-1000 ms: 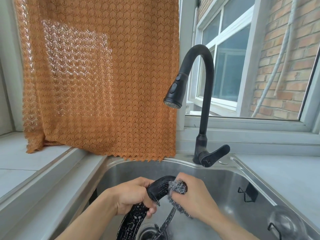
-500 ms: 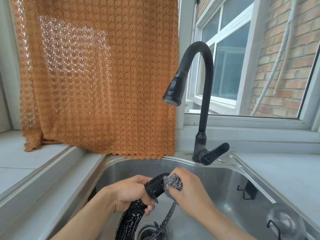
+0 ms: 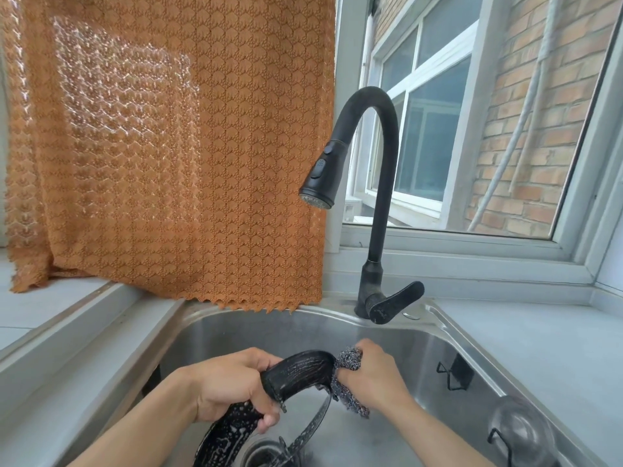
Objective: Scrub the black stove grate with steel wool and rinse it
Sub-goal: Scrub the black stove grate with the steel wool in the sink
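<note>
The black stove grate (image 3: pixel 296 370) is held up on edge inside the steel sink (image 3: pixel 421 352), its curved rim arching between the two hands and its lower part, flecked with white suds, dropping toward the drain (image 3: pixel 266 455). The left hand (image 3: pixel 232 385) has a clenched grip round the rim's left side, fingers curled over the top and the thumb underneath. The right hand (image 3: pixel 374 379) grasps a wad of grey steel wool (image 3: pixel 347 360) and presses it against the right end of the rim; some of the wool hangs below the palm. A thin spoke of the grate runs down from the rim toward the drain, though where it ends is hard to tell at the bottom edge. Behind the sink stands a black faucet (image 3: pixel 381 197), its spray head over the basin and its lever pointing right. An orange lace curtain (image 3: pixel 168 146) hangs left of it, its hem just above the sink's back rim. A grey worktop (image 3: pixel 539 348) lies to the right.
</note>
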The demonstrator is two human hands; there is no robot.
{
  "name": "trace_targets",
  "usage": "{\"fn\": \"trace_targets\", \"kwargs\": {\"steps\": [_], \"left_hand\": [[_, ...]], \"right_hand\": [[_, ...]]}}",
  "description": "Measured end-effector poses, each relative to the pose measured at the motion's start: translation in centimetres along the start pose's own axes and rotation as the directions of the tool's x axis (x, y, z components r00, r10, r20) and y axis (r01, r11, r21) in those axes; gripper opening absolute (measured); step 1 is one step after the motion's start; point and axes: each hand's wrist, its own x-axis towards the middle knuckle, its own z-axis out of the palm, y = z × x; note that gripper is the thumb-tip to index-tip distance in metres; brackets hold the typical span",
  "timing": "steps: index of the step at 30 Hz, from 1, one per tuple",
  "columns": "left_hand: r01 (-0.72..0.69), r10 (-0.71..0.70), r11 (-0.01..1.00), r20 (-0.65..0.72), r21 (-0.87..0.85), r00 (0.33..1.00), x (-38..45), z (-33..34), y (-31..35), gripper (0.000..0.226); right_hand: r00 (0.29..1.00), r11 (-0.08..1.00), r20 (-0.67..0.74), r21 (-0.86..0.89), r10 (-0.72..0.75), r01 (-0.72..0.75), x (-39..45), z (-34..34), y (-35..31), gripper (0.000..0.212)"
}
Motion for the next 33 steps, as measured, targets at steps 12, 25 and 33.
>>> {"fn": "trace_targets", "kwargs": {"steps": [12, 25, 33], "left_hand": [[-0.027, 0.026, 0.999, -0.059, -0.023, 0.998, 0.1, 0.0, -0.1, 0.040], [-0.064, 0.046, 0.983, -0.107, -0.171, 0.993, 1.2, 0.7, -0.2, 0.044], [-0.074, 0.037, 0.954, -0.133, -0.290, 0.990, 1.9, 0.7, -0.6, 0.041]], "right_hand": [[0.996, 0.994, 0.009, 0.062, -0.094, 0.093, -0.2, -0.1, -0.1, 0.023], [0.852, 0.845, -0.058, 0.111, -0.520, 0.523, -3.6, -0.2, -4.3, 0.012], [0.772, 0.772, 0.009, 0.020, -0.636, 0.636, -3.7, 0.3, -4.2, 0.009]]}}
